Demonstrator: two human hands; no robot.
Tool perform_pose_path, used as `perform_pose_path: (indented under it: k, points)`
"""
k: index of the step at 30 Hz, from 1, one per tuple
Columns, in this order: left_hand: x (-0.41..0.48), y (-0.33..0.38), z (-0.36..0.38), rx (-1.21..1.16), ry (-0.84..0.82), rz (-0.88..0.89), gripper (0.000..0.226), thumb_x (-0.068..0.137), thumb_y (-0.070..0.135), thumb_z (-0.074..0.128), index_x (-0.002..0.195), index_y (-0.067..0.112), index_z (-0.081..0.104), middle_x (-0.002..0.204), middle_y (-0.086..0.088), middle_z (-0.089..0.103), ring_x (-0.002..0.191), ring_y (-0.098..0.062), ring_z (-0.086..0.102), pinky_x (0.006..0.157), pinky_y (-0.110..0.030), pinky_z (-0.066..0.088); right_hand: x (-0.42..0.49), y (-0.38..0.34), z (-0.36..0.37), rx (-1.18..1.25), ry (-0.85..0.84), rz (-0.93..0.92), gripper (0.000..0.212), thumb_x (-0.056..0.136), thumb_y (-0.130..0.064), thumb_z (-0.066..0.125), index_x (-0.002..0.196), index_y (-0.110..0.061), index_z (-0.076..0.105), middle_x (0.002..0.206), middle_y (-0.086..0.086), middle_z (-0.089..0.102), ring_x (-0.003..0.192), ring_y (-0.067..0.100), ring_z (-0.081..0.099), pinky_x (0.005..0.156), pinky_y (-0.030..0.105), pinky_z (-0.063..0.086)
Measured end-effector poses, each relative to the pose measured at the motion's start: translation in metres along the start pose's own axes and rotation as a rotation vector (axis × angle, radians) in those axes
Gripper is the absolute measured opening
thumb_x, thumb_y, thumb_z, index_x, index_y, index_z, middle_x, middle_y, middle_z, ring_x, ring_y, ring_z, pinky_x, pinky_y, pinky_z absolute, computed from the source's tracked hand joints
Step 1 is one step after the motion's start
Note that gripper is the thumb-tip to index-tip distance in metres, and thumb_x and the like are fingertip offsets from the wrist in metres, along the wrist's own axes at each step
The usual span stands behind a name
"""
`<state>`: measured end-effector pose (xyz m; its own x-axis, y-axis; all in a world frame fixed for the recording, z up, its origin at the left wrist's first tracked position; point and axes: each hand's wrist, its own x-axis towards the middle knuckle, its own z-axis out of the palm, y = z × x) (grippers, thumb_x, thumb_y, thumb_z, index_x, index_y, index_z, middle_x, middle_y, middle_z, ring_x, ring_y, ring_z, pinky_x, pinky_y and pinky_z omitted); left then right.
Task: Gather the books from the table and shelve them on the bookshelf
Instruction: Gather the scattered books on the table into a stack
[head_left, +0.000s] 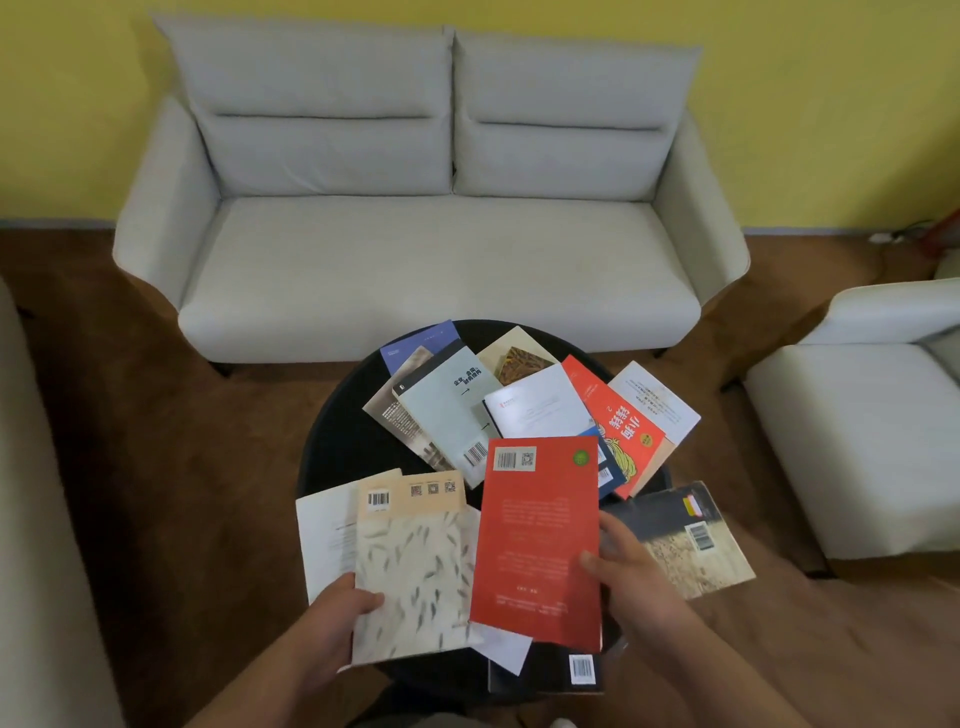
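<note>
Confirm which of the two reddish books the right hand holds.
The plain red book, barcode at its top, nearest the camera; the right hand pinches its edge. The orange-red book with Chinese title lies untouched behind.

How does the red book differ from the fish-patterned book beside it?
The red book is plain red with small print; the fish-patterned book is cream with grey fish. The right hand grips the red book, the left hand the fish-patterned book. Both show barcodes.

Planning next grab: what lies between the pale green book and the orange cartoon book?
Head view: a white book lies between the pale green book and orange cartoon book.
</note>
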<state>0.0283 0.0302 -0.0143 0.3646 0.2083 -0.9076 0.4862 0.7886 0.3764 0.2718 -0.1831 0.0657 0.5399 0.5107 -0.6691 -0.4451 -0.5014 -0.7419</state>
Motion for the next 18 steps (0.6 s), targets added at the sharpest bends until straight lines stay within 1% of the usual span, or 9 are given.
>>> perform_pose_path:
  k: [4,6,9,10,12,14,15,16,18]
  points:
    - [-0.007,0.003,0.003,0.018,0.006,0.012,0.031,0.100,-0.001,0.044,0.125,0.015,0.054,0.127,-0.017,0.065,0.115,-0.041,0.062,0.099,-0.061,0.049,-0.006,-0.009,0.018,-0.046,-0.099,-0.012,0.037,0.107,-0.006,0.045,0.128,-0.034,0.059,0.107,0.007,0.080,0.098,0.028,0.077,0.089,0.050,0.058]
    - [-0.008,0.004,-0.001,-0.003,0.008,0.019,0.030,0.100,0.000,0.045,0.125,0.013,0.054,0.126,-0.019,0.065,0.114,-0.043,0.063,0.100,-0.062,0.049,-0.011,-0.013,0.030,-0.096,-0.153,-0.067,0.041,0.107,-0.007,0.045,0.130,-0.038,0.060,0.114,0.007,0.078,0.105,0.026,0.075,0.096,0.051,0.055]
    - [-0.014,0.008,-0.004,-0.024,0.010,0.031,0.033,0.098,0.002,0.044,0.126,0.016,0.055,0.124,-0.022,0.066,0.110,-0.046,0.065,0.096,-0.064,0.050,-0.016,-0.023,0.044,-0.201,-0.204,-0.139,0.049,0.109,-0.011,0.041,0.122,-0.051,0.067,0.119,-0.007,0.076,0.110,0.011,0.072,0.090,0.036,0.054]
    - [-0.016,0.011,-0.006,-0.032,0.006,0.034,0.035,0.096,0.001,0.044,0.126,0.016,0.054,0.123,-0.023,0.067,0.109,-0.046,0.066,0.095,-0.064,0.051,-0.017,-0.027,0.047,-0.203,-0.226,-0.144,0.049,0.110,-0.011,0.040,0.122,-0.049,0.068,0.120,-0.009,0.075,0.111,0.010,0.072,0.089,0.033,0.052]
    - [-0.021,0.016,-0.011,-0.046,-0.028,0.015,0.037,0.094,0.001,0.045,0.128,0.013,0.053,0.121,-0.027,0.067,0.107,-0.048,0.067,0.094,-0.062,0.052,-0.018,-0.034,0.051,-0.181,-0.280,-0.162,0.049,0.110,-0.009,0.038,0.126,-0.043,0.069,0.122,-0.006,0.075,0.112,0.013,0.071,0.090,0.033,0.052]
    - [-0.026,0.019,-0.016,-0.049,-0.074,-0.040,0.037,0.093,0.005,0.050,0.129,0.010,0.052,0.119,-0.028,0.069,0.106,-0.047,0.068,0.095,-0.057,0.052,-0.020,-0.042,0.053,-0.155,-0.313,-0.195,0.048,0.108,-0.006,0.041,0.127,-0.038,0.070,0.123,-0.004,0.074,0.112,0.013,0.071,0.085,0.027,0.057]
    - [-0.027,0.020,-0.018,-0.054,-0.087,-0.065,0.037,0.094,0.009,0.052,0.131,0.009,0.052,0.118,-0.028,0.069,0.106,-0.046,0.068,0.096,-0.055,0.051,-0.019,-0.045,0.054,-0.125,-0.321,-0.211,0.048,0.106,-0.002,0.043,0.126,-0.034,0.072,0.123,-0.003,0.075,0.111,0.012,0.071,0.081,0.024,0.059]
    - [-0.029,0.020,-0.019,-0.069,-0.098,-0.081,0.037,0.095,0.013,0.054,0.132,0.008,0.053,0.118,-0.028,0.069,0.105,-0.044,0.069,0.096,-0.053,0.051,-0.018,-0.049,0.055,-0.086,-0.326,-0.227,0.049,0.103,0.004,0.047,0.123,-0.031,0.075,0.120,-0.001,0.076,0.109,0.012,0.072,0.080,0.020,0.060]
    - [-0.031,0.021,-0.018,-0.124,-0.138,-0.087,0.041,0.095,0.022,0.055,0.133,0.005,0.055,0.119,-0.027,0.069,0.101,-0.043,0.070,0.086,-0.051,0.055,-0.016,-0.054,0.056,-0.102,-0.316,-0.263,0.050,0.096,0.013,0.053,0.113,-0.025,0.081,0.113,0.000,0.078,0.105,0.012,0.073,0.083,0.021,0.059]
